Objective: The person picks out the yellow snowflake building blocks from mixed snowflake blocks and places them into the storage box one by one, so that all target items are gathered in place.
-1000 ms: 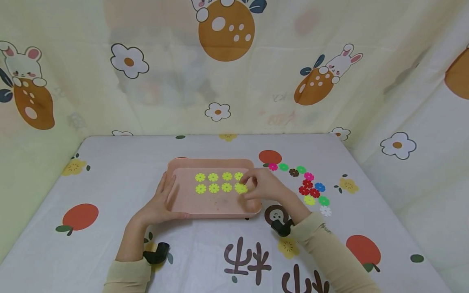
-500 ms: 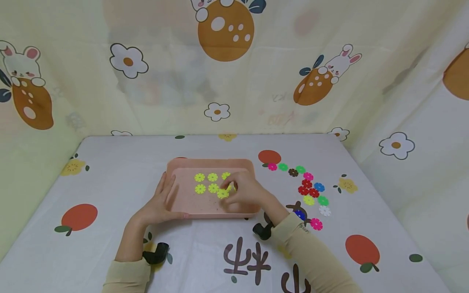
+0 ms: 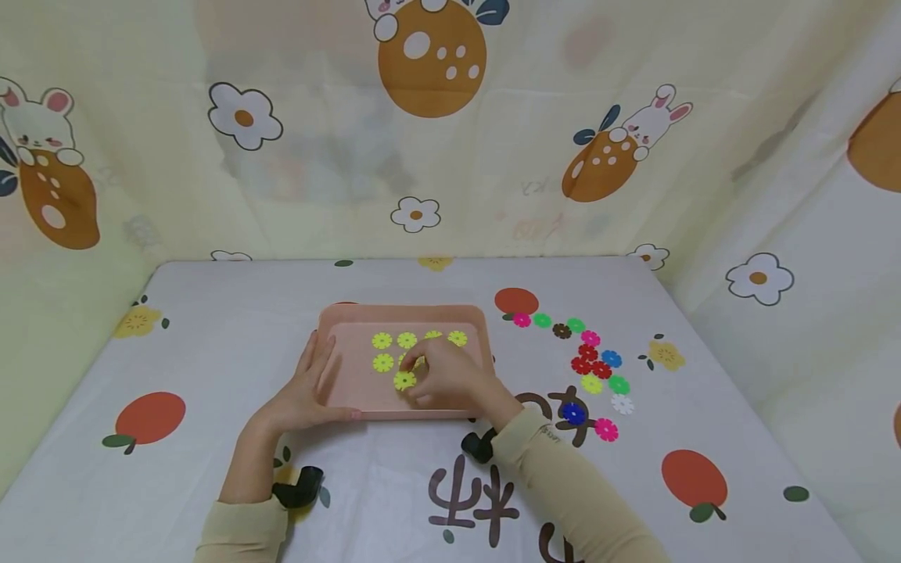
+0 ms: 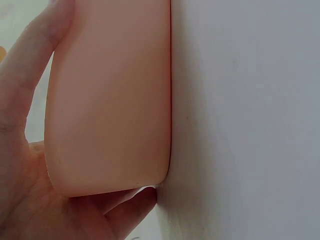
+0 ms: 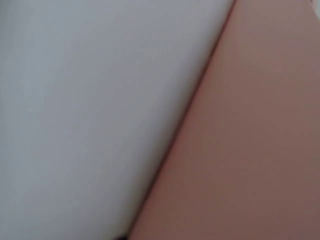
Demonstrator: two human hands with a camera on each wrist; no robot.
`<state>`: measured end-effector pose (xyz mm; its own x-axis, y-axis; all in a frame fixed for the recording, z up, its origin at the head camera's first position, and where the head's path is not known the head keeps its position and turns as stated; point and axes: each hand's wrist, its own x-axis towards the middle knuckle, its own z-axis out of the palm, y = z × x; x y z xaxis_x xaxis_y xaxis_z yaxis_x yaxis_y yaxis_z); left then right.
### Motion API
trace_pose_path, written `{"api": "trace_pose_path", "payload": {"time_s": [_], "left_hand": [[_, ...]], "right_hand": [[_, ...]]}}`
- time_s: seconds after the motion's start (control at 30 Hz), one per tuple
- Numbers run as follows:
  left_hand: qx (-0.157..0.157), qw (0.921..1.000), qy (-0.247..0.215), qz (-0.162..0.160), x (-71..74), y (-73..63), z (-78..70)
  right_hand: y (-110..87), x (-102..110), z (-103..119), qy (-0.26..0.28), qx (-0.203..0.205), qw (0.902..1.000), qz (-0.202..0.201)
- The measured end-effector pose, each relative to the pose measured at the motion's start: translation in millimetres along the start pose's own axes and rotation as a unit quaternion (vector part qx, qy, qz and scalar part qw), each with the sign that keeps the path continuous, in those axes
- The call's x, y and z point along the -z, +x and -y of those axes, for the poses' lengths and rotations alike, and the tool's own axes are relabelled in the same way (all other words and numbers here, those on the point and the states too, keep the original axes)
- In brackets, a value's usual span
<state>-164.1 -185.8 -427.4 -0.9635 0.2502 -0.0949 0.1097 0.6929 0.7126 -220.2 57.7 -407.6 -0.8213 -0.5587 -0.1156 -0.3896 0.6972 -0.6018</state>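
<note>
A pink tray [image 3: 345,391] lies on the table, and in the left wrist view its wall [image 4: 110,110] fills the middle. My left hand [image 3: 299,395] holds its left front corner, thumb along the front wall and fingers along the left side. My right hand [image 3: 450,375] is over the tray and pinches a yellow flower-shaped disc [image 3: 404,381] between thumb and index finger, close over the tray floor. Similar yellow discs [image 3: 382,340] lie in two rows behind it, some hidden by the right hand. The right wrist view shows only the tray wall [image 5: 250,130] and the tablecloth.
Right of the tray, several loose flower discs in red [image 3: 581,365], green [image 3: 619,385], white [image 3: 622,404], blue [image 3: 612,359] and other colours lie on the printed tablecloth [image 3: 380,485]. A dark blue disc [image 3: 573,414] and a pink one [image 3: 606,429] lie nearer. A patterned curtain [image 3: 317,156] hangs behind.
My right hand has moved left and slightly toward me across the tray with the yellow disc, uncovering the back right of the tray. The left hand has stayed at the corner.
</note>
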Motion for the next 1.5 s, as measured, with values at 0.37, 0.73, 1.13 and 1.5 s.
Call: {"api": "trace_pose_path", "payload": {"time_s": [0.37, 0.73, 1.13, 1.5], "left_hand": [[0.003, 1.0, 0.004, 0.0, 0.2, -0.4, -1.1], [0.002, 1.0, 0.009, 0.002, 0.6, -1.3, -1.8], [0.005, 1.0, 0.005, 0.003, 0.4, -0.7, -2.8], [0.001, 1.0, 0.001, 0.003, 1.0, -1.7, -4.1]], "right_hand": [[6.0, -9, 3, -0.023, 0.005, 0.9994, 0.024], [10.5, -11, 2, -0.063, 0.025, 0.9974, 0.025], [4.0, -5, 6, -0.036, 0.0, 0.9992, 0.02], [-4.3, -1, 3, 0.003, -0.023, 0.9997, 0.007]]}}
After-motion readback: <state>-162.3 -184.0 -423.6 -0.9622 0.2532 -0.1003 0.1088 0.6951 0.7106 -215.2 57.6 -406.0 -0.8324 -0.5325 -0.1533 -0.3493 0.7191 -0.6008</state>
